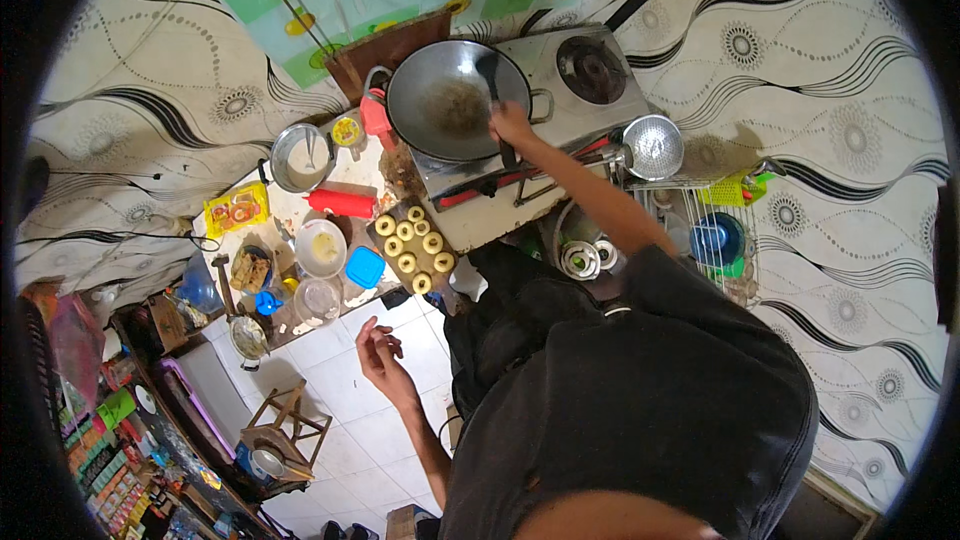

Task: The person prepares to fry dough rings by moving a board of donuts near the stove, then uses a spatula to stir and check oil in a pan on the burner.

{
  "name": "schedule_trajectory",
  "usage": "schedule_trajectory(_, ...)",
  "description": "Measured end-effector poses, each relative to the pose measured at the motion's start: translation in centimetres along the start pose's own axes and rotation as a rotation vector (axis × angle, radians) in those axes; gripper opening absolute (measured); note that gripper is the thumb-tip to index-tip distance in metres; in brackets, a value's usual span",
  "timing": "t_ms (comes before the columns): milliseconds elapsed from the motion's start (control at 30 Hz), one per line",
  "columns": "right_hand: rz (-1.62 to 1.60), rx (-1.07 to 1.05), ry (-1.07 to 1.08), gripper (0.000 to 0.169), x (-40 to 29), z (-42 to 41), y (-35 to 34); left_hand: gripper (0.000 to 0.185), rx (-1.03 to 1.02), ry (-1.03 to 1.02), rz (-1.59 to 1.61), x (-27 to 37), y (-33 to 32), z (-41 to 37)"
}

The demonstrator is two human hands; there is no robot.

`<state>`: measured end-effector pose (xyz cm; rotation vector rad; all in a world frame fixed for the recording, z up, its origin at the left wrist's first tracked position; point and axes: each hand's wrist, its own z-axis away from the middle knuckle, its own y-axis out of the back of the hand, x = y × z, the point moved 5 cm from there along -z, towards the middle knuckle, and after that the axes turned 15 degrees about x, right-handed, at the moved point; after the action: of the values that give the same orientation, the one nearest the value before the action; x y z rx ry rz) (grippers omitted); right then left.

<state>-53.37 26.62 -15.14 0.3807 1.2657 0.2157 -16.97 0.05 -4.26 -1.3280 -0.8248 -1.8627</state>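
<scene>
My right hand point(510, 125) grips the handle of a black spatula point(489, 75), whose blade rests against the inner wall of a large wok point(420, 82). Brownish liquid, perhaps oil, lies in the bottom of the wok. The wok stands on the left burner of a two-burner gas stove point(525, 52). My left hand point(382, 355) hangs over the white tiled floor, fingers loosely curled and holding nothing. Nearest to it is the table edge, where several ring-shaped pieces of dough point(406, 231) sit on a dark board point(415, 204).
Left on the table point(281, 221) are a pot point(279, 165), a red bottle point(342, 203), a yellow packet point(237, 208), a bowl point(304, 247) and a blue lid point(365, 268). A perforated ladle point(652, 148) lies right of the stove, above a wire rack point(739, 255). A wooden stool point(289, 420) stands below.
</scene>
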Motion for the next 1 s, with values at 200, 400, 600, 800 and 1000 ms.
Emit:
schedule_trajectory(200, 0.217, -0.249, 0.082, 0.019, -5.3, 0.9, 1.7, 0.025, 0.022, -0.006, -0.061, 0.3, 3.5, -0.5)
schedule_trajectory(400, 1.351, -0.421, 0.481, 0.041, -8.6, -5.3, 8.5, 0.024, 0.066, 0.014, -0.116, 1.2, 2.2, -0.4)
schedule_trajectory(600, 0.827, -0.523, 0.689, 0.044, -1.8, -9.3, -1.4, 0.024, 0.035, 0.015, -0.169, 2.5, -1.5, 0.1)
schedule_trajectory(800, 0.894, -0.67, 0.491, 0.048, -7.4, -12.0, 1.2, 0.024, 0.174, 0.057, -0.194, 2.7, -1.4, 2.4)
schedule_trajectory(1000, 0.845, -0.44, 0.608, 0.047, -1.8, -9.0, 1.6, 0.024, 0.116, 0.08, -0.14, 2.7, -5.6, 3.2)
